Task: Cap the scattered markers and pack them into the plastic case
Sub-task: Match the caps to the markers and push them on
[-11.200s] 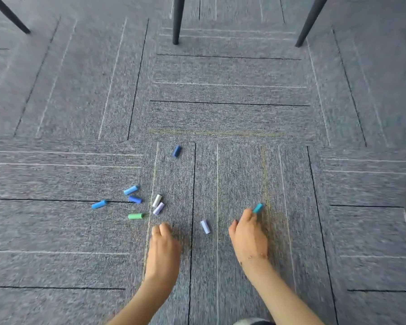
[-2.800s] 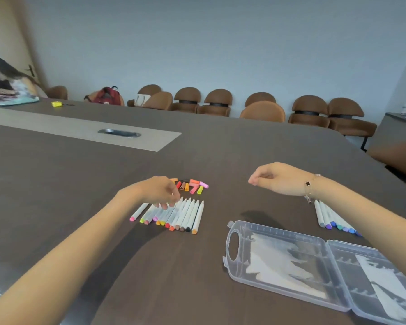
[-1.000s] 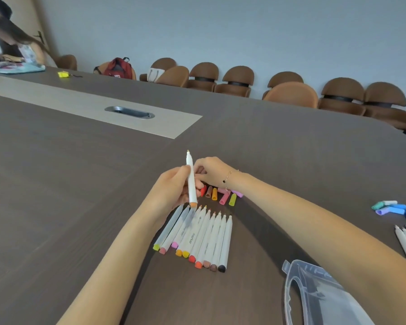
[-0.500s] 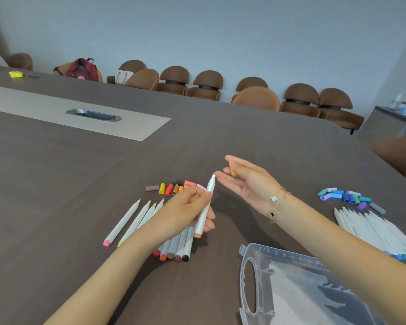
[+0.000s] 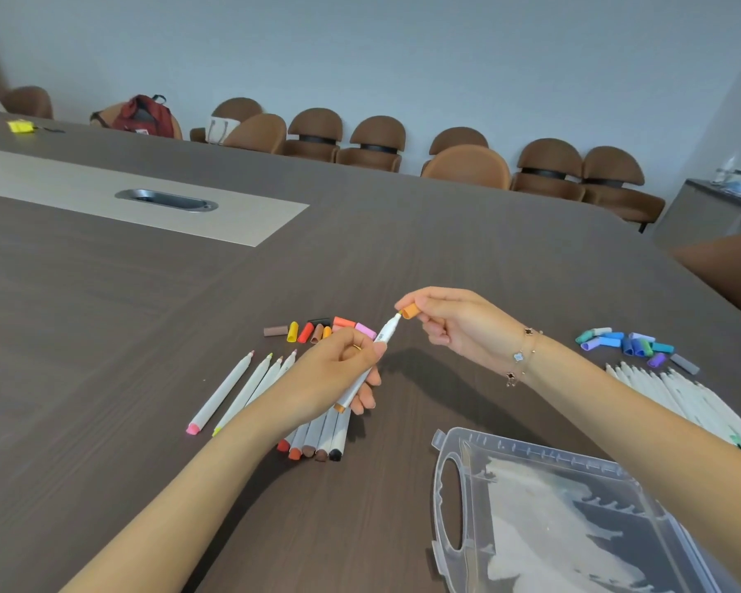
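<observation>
My left hand grips a white marker with an orange end, tip raised toward the right. My right hand pinches an orange cap just at that marker's tip. Several uncapped white markers lie on the dark table under and left of my left hand. Warm-coloured loose caps sit behind them. At the right lie blue and green caps and more white markers. The clear plastic case lies open at the lower right.
A pale strip with a metal cable slot runs across the table at the left. Brown chairs line the far wall, one holding a red backpack. A yellow object lies far left on the table.
My right hand has closed on the orange cap and brought it to the marker tip. Half a second ago that hand was open-palmed with the cap on it.
</observation>
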The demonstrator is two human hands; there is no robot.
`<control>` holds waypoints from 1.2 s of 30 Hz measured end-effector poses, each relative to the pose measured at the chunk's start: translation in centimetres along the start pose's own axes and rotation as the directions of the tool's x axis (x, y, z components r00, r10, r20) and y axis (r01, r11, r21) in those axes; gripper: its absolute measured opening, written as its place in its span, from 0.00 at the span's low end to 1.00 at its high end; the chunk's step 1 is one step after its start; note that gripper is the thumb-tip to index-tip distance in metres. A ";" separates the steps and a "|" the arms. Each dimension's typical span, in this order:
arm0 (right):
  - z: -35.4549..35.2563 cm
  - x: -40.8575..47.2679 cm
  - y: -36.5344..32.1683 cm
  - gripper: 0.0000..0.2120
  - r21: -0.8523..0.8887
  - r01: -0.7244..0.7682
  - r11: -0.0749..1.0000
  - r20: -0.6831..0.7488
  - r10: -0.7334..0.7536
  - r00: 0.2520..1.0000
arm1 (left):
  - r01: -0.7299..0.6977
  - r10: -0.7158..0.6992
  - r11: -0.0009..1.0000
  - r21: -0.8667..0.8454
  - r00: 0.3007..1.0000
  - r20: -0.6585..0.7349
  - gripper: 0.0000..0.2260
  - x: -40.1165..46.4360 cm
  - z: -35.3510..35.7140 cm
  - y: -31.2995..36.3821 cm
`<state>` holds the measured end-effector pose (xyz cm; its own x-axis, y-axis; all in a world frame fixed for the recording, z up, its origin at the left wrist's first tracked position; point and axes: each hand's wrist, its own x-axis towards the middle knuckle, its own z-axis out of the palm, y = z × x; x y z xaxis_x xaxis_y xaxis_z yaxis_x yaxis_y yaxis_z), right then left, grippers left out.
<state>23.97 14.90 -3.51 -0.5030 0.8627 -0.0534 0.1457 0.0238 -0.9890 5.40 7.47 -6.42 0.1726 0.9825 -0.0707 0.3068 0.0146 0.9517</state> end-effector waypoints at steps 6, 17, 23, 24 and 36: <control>0.1 0.4 0.1 0.14 -0.014 0.059 0.998 -0.077 -0.060 0.995 | -0.003 0.003 1.000 -0.010 1.000 0.023 0.08 0.0 -0.1 0.0; 1.2 0.5 0.0 0.14 -0.254 0.069 0.965 -0.034 -0.081 0.996 | -0.005 0.005 1.000 -0.026 1.000 0.022 0.08 0.3 0.1 -0.2; 3.4 0.5 0.0 0.10 -0.375 0.072 0.924 -0.067 -0.105 0.992 | 0.023 -0.016 0.989 -0.146 0.999 0.050 0.09 0.1 0.8 0.0; 3.9 0.3 0.0 0.12 -0.303 0.064 0.951 -0.053 -0.084 0.995 | 0.032 -0.027 0.986 -0.166 0.999 0.027 0.09 0.1 0.7 0.0; 6.4 -0.7 0.0 0.12 -0.108 0.027 0.994 -0.224 -0.051 0.973 | 0.012 -0.042 0.972 -0.237 0.991 -0.125 0.12 -0.2 1.6 0.3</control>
<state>18.86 11.10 -4.30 -0.3064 0.9514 0.0293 0.2235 0.1019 -0.9694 6.91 6.98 -6.61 0.0411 0.9965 -0.0731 0.0787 0.0697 0.9945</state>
